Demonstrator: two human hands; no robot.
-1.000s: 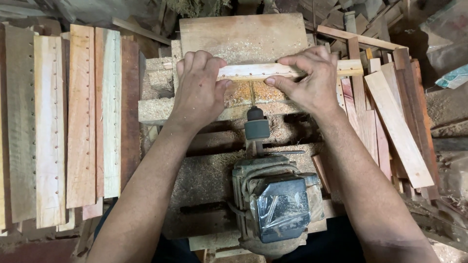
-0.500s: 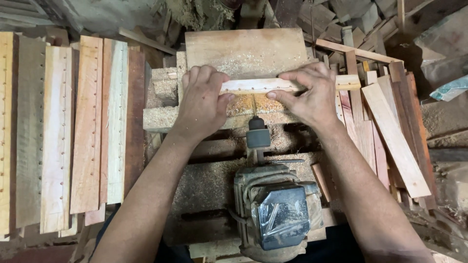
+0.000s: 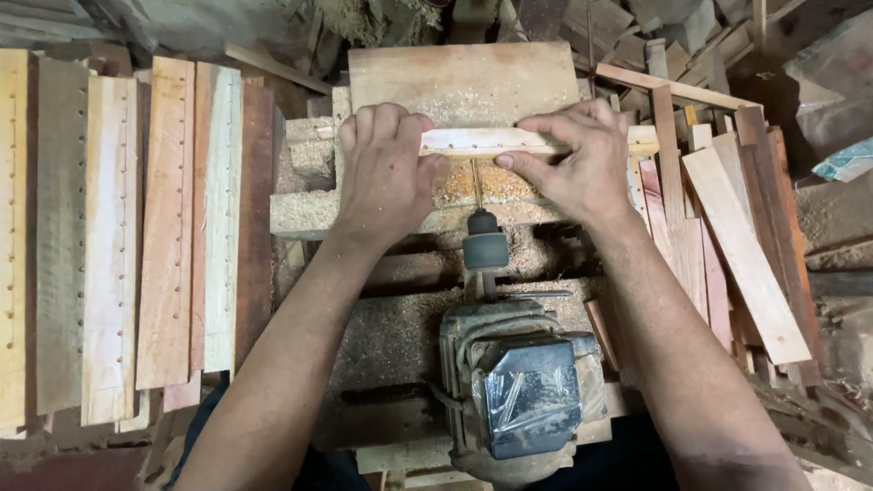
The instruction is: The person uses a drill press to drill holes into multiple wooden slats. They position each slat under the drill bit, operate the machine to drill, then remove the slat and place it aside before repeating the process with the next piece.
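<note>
Pale wooden strip [image 3: 482, 141] (flat, sawdust-dusted) between left hand [image 3: 382, 173], right hand [image 3: 573, 168]

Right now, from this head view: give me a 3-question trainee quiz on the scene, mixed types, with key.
1. True or false: both hands press the pale wooden strip against the drill bit.
2. Which side holds the row of drilled boards? A) person's left B) person's right
3. Fill in: the motor is partly wrapped in clear ____.

Key: 1 true, left hand and right hand both grip it; 2 A; 3 plastic.
</note>
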